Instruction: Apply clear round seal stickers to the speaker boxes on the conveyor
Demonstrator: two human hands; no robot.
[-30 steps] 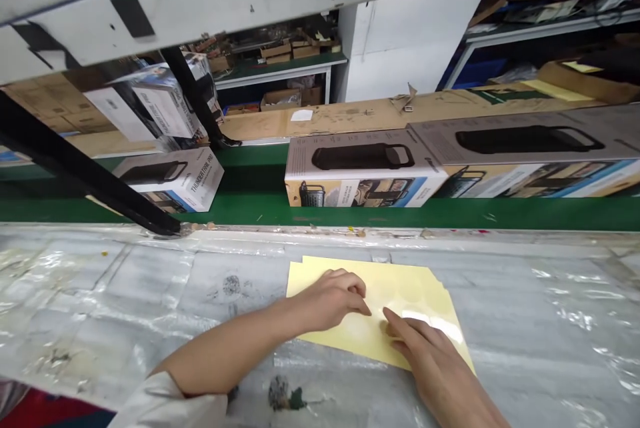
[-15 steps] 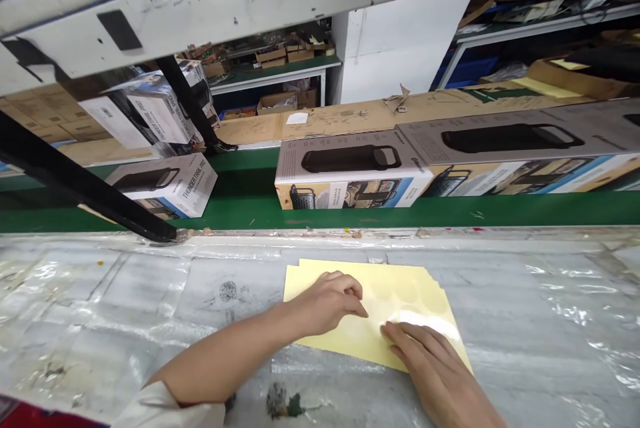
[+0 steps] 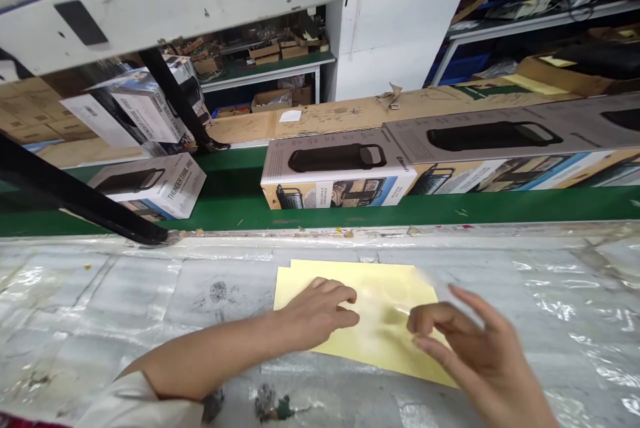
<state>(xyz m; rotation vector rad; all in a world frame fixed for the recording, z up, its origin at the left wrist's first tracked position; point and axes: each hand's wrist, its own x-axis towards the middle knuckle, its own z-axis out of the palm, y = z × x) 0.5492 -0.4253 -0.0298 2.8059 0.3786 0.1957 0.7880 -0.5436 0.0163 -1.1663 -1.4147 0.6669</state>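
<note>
Green belt (image 3: 240,205) runs well beyond the fingertips, carrying printed boxes (image 3: 336,171); plastic-wrapped table (image 3: 125,295) spreads under both hands; yellow sheets (image 3: 385,288) lie flat on it beneath the fingers; left hand (image 3: 315,313) presses the sheets' near-left part, fingers loosely curled, gripping nothing; right hand (image 3: 470,348) hovers above their right edge, thumb and forefinger pinched, contents too blurred to tell.

Our right hand (image 3: 480,348) lifted off pale yellow paper sheet (image 3: 380,321), thumb and forefinger now pinched, blurred; boxes on green conveyor belt (image 3: 240,198) drifted leftward.
</note>
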